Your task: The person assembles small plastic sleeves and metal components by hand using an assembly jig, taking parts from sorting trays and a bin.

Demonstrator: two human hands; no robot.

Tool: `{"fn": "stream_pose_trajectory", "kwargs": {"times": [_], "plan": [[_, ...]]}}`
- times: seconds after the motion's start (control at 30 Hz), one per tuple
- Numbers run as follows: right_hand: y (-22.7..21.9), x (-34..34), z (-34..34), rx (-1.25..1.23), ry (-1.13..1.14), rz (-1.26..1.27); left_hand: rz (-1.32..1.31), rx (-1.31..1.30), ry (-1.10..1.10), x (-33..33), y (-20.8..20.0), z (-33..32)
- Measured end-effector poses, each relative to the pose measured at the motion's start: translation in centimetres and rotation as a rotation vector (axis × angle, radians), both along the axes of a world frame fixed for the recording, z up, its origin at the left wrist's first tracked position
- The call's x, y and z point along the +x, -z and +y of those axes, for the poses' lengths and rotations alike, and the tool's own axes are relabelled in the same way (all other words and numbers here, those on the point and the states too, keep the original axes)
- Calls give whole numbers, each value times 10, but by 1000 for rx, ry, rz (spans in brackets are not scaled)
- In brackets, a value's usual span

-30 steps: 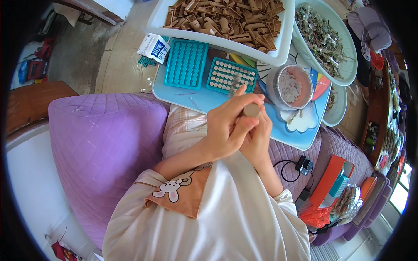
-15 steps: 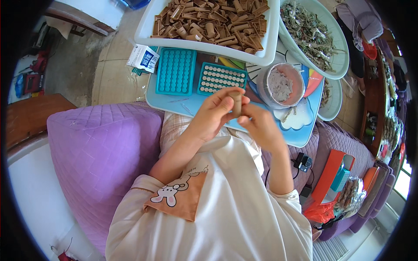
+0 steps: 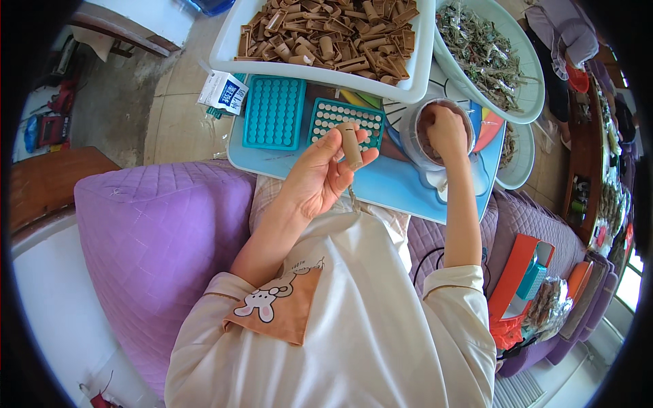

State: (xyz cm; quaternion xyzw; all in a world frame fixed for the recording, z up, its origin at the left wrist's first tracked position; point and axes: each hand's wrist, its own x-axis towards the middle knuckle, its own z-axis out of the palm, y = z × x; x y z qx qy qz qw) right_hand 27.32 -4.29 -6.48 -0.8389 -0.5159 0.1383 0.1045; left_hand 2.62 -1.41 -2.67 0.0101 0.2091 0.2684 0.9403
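My left hand (image 3: 320,170) holds a short brown cylinder (image 3: 351,145) with a dark slit near its top, pinched upright between thumb and fingers. A thin strand (image 3: 354,198) dangles below that hand. My right hand (image 3: 445,132) reaches down into a round see-through tub (image 3: 413,139); its fingertips are hidden inside, so I cannot tell what they touch. White slips lay in this tub in the earlier frame. Behind the held cylinder lies a teal tray (image 3: 317,136) with rows of round white pieces. Left of it is a second teal tray (image 3: 274,112) with rows of round hollows.
A white bin (image 3: 316,70) heaped with brown plastic parts (image 3: 333,37) stands at the far side of the blue table (image 3: 401,194). A pale green basin (image 3: 537,88) of wrapped strands sits at far right. A white packet (image 3: 223,92) is at left, a purple cushion (image 3: 156,251) nearer.
My right hand has left the brown cylinder and moved right and away into the round tub. My left hand keeps the cylinder, now tilted and slightly farther left.
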Motion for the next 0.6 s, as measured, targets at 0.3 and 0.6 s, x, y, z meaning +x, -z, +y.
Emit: {"fn": "stream_pose_trajectory", "kwargs": {"times": [0.3, 0.6], "plan": [[9, 9, -1, 130, -51, -10, -152, -223, 79, 2, -1, 2], [-5, 9, -6, 170, -175, 43, -209, -235, 67, -6, 4, 3]]}}
